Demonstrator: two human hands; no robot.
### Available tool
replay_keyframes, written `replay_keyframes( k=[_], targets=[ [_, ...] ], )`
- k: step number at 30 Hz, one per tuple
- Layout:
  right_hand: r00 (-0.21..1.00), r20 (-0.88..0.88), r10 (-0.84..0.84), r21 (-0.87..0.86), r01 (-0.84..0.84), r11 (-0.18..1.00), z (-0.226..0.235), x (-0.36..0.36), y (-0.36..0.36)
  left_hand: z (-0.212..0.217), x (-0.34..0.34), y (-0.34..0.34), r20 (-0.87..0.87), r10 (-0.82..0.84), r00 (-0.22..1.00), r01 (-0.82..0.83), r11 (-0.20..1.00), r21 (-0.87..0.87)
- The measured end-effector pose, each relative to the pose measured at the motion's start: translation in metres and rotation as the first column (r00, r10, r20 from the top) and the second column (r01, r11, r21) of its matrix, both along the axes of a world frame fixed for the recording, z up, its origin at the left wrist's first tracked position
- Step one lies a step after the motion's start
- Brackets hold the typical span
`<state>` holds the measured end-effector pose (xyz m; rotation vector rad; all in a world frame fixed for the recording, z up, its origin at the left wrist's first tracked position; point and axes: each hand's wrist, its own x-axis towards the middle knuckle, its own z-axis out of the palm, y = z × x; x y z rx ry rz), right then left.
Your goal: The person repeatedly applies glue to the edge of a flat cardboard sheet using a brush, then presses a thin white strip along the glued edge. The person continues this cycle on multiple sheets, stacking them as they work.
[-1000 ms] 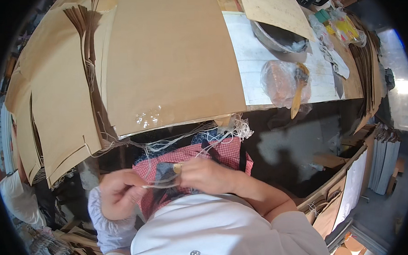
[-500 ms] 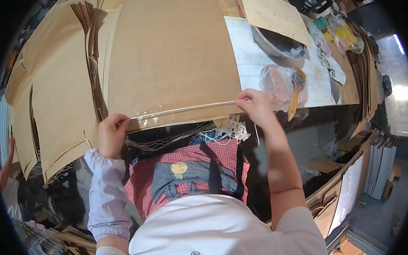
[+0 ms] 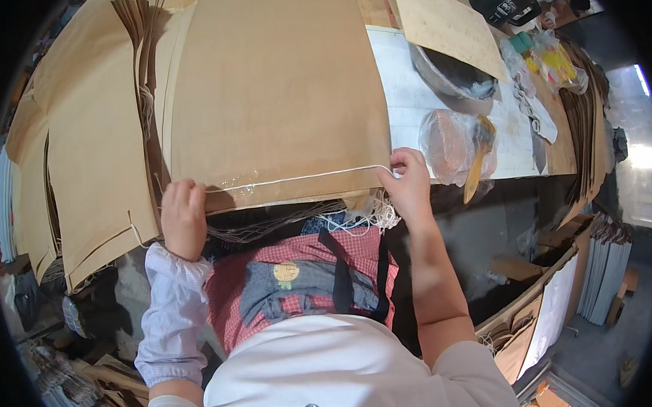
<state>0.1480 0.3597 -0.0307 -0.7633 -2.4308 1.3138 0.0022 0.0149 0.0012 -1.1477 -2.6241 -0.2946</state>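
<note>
A white string (image 3: 298, 177) stretches across the lower part of a large brown kraft paper sheet (image 3: 284, 78), close to its near edge. My left hand (image 3: 184, 218), fingers closed, holds the string's left end at the sheet's lower left corner. At the right edge, my right hand (image 3: 409, 189) pinches the other end between thumb and fingers. Wet, shiny glue spots (image 3: 238, 181) show along the string near my left hand. Under the sheet's near edge hangs a bunch of loose white strings (image 3: 381, 212).
Stacked brown paper bags (image 3: 92, 135) lie to the left. On the right are a brush (image 3: 479, 161) with a yellow handle, a plastic-wrapped reddish block (image 3: 443, 144) and a grey basin (image 3: 448, 74) partly under a board (image 3: 450, 27). More folded paper (image 3: 583, 135) hangs at the far right.
My left hand has turned palm-down and pressed onto the sheet's corner. My right hand has shifted slightly right and lower, and the string now bends down at its right end.
</note>
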Motion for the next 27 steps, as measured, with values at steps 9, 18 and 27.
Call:
replay_keyframes(
  k=[9, 18, 27],
  targets=[
    [0.981, -0.076, 0.179, 0.1, -0.171, 0.98, -0.002, -0.003, 0.002, -0.007, -0.007, -0.012, 0.364, -0.275, 0.89, 0.197, 0.951, 0.239],
    [0.849, -0.066, 0.524, 0.582, -0.394, 0.712, 0.011, -0.014, -0.012, 0.017, -0.013, -0.008, 0.519, -0.273, 0.81, 0.153, 0.953, 0.261],
    [0.98, 0.098, 0.175, 0.475, -0.201, 0.857, -0.002, -0.038, -0.02, -0.022, -0.015, 0.008, 0.425, 0.224, 0.877, -0.32, 0.932, 0.169]
  ],
)
